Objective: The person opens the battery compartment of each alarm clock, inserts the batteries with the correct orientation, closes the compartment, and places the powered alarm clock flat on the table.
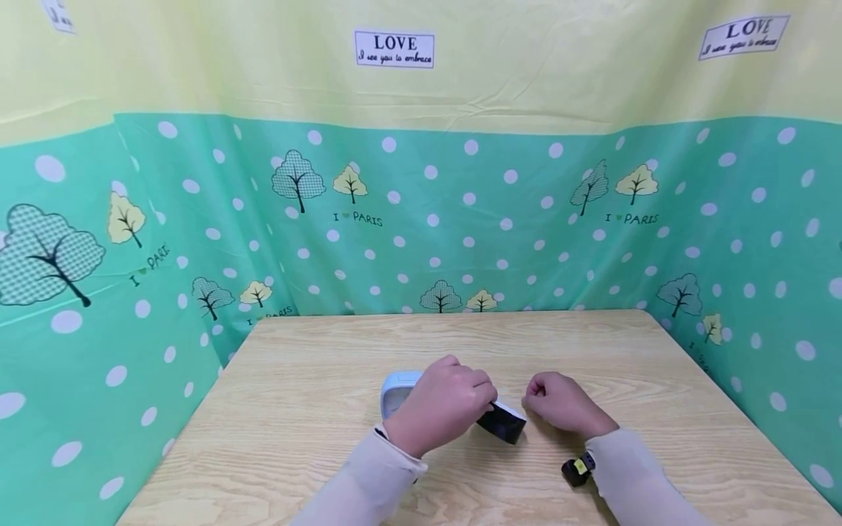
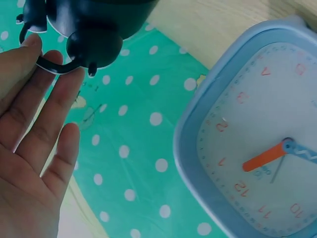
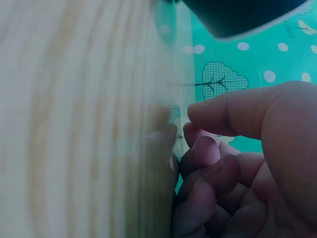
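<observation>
A black twin-bell alarm clock (image 2: 106,20) hangs from my left hand (image 1: 444,402), whose thumb and fingertips pinch its loop handle (image 2: 54,68). In the head view this black clock (image 1: 501,424) is tilted close over the table, its pale face partly visible. A light blue square clock (image 1: 400,380) stands just beyond my left hand, which hides much of it. The left wrist view shows its white dial and orange hand. My right hand (image 1: 566,402) rests on the table to the right of the black clock, fingers loosely curled, holding nothing.
The wooden table (image 1: 316,409) reaches back to a green and yellow curtain (image 1: 368,256) with dots and trees, which also hangs along both sides. A small black and yellow device (image 1: 577,469) sits at my right wrist.
</observation>
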Motion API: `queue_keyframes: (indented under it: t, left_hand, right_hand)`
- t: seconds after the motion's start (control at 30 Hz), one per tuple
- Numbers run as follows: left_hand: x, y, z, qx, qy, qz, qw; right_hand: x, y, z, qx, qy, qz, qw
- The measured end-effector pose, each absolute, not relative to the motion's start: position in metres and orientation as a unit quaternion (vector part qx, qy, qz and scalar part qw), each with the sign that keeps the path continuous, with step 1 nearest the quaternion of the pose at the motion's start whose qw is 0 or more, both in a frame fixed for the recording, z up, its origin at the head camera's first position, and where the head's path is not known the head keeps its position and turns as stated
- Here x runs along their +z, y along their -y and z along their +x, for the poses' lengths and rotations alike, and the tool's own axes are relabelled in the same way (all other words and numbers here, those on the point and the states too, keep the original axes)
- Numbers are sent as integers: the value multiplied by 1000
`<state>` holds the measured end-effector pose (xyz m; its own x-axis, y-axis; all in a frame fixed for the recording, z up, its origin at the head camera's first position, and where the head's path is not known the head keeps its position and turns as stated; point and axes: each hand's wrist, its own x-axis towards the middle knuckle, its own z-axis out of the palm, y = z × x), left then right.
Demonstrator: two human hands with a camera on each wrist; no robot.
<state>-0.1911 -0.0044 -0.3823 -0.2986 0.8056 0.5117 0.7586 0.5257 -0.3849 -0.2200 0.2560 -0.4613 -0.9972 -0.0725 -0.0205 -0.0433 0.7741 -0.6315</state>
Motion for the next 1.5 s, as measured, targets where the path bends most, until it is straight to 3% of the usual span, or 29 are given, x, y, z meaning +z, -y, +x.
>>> queue_keyframes:
  t: [1.5]
  left_hand:
    - [-374, -12, -224, 40, 860, -418, 291]
  right_hand:
    - [-460, -248, -215, -278, -960, -32, 7]
